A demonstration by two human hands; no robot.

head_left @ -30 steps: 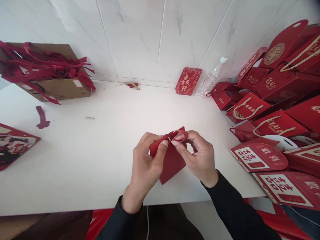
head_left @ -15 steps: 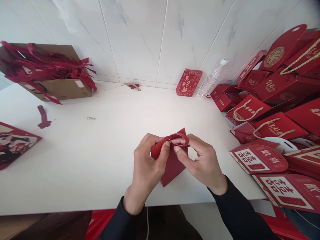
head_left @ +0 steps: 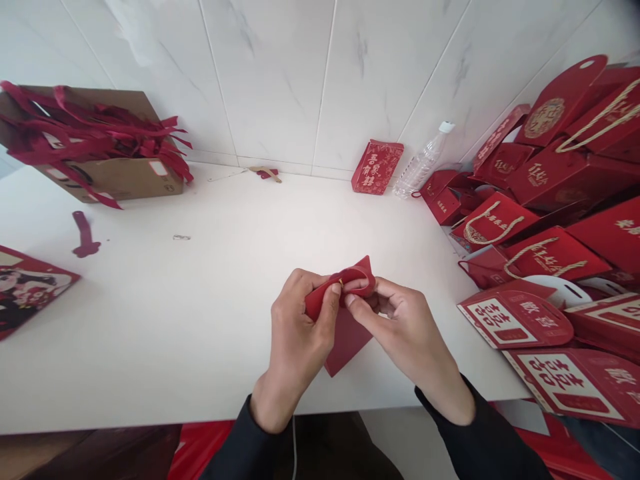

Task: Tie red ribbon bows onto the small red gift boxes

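A small red gift box point(head_left: 349, 341) stands on the white table, tilted across my view, its top partly hidden by my fingers. My left hand point(head_left: 303, 327) is closed at the top of the box, thumb and fingers pinching red ribbon beside a tiny gold-coloured piece point(head_left: 341, 284). On the other side, my right hand point(head_left: 403, 323) pinches a curved loop of the red ribbon point(head_left: 367, 288), with a fingertip inside the loop. Both hands nearly meet over the box.
Many red gift boxes point(head_left: 543, 260) crowd the right side. By the wall stand a clear plastic bottle point(head_left: 423, 163) and a red patterned box point(head_left: 377, 167). A cardboard box point(head_left: 135, 180) of red ribbons is back left; a printed box point(head_left: 33, 290) lies at the left edge.
The ribbon loop between my hands has become narrower and more folded. My right hand's fingers have curled slightly, and its wrist is lower and further right. The box stays in place.
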